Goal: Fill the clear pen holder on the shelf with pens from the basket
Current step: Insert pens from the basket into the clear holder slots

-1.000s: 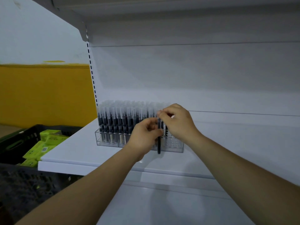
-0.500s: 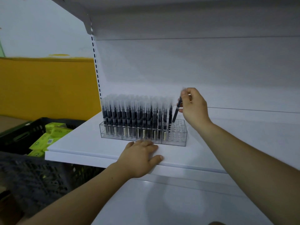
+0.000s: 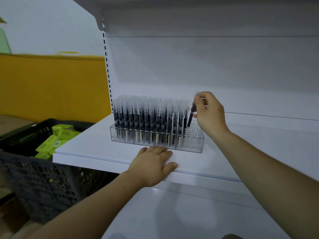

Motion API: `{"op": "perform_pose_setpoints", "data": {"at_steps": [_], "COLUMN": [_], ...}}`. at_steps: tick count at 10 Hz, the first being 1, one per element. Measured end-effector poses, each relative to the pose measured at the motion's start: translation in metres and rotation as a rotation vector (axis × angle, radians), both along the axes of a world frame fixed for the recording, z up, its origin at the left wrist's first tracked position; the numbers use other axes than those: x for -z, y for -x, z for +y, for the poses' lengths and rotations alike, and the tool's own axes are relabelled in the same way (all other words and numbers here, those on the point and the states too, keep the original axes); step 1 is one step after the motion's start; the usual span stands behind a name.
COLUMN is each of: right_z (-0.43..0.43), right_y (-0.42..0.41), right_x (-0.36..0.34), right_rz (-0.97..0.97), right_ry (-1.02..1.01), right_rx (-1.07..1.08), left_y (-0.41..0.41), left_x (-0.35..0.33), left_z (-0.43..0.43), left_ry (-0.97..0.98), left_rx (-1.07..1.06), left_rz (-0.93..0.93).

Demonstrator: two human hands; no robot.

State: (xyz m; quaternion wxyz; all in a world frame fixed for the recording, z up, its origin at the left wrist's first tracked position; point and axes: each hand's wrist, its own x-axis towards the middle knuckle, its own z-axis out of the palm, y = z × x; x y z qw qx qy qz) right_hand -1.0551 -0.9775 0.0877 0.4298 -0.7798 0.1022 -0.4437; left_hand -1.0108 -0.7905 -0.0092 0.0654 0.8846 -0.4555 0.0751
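A: The right hand (image 3: 209, 114) has thumb and fingers pinched on one pen (image 3: 190, 118) near its capped top. The left hand (image 3: 153, 164) lies flat on the front lip of the shelf (image 3: 86, 152), fingers straight, holding nothing.

B: Where does everything sit, biggest first?

A: The white shelf carries it all. Below its left end is the dark slatted basket (image 3: 34, 178). I can see green packets (image 3: 57, 137) in it but no pens from here. The clear pen holder (image 3: 193, 147) stands near the shelf's front, just behind the left hand. Rows of upright pens (image 3: 146, 121) fill most of it, and only the columns of holes at its right end look bare.

B: And the held pen?

A: It is tilted, top leaning right, lower tip down at the holder's top beside the last filled column. I can't tell whether the tip has entered a hole.

B: How would it handle?

A: I'd judge it light and stiff, with a smooth plastic barrel that could slide in a loose pinch. Holding it high near the cap seems right, since that leaves the lower end free to find the hole. It likely needs standing upright before it will drop in.

B: Any risks?

A: The holder looks light too, so a sideways push could skid it or knock the neighbouring pens.
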Motion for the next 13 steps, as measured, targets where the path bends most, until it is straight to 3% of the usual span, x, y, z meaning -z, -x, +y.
{"op": "perform_pose_setpoints", "data": {"at_steps": [2,6,8,10,12,13], "right_z": [0.000,-0.002,0.001,0.015,0.054,0.085], "right_y": [-0.002,-0.015,0.001,0.017,0.023,0.017], "right_x": [0.006,0.021,0.009,-0.020,-0.039,-0.042], "right_rz": [0.002,0.374,0.391,0.342,0.355,0.367], "right_ry": [-0.001,0.157,0.144,0.239,0.363,0.429], "right_rx": [-0.006,0.058,0.071,0.067,-0.042,-0.128], "left_y": [0.001,0.004,0.001,0.001,0.016,0.020], "left_x": [0.001,-0.002,-0.008,-0.030,-0.062,-0.067], "left_z": [0.000,0.001,-0.001,0.008,0.051,0.081], "left_ry": [0.009,-0.001,-0.004,0.091,0.281,0.279], "left_rx": [0.000,-0.009,-0.006,-0.052,-0.186,-0.277], "left_rz": [-0.002,0.015,0.076,0.265,0.319,0.309]}}
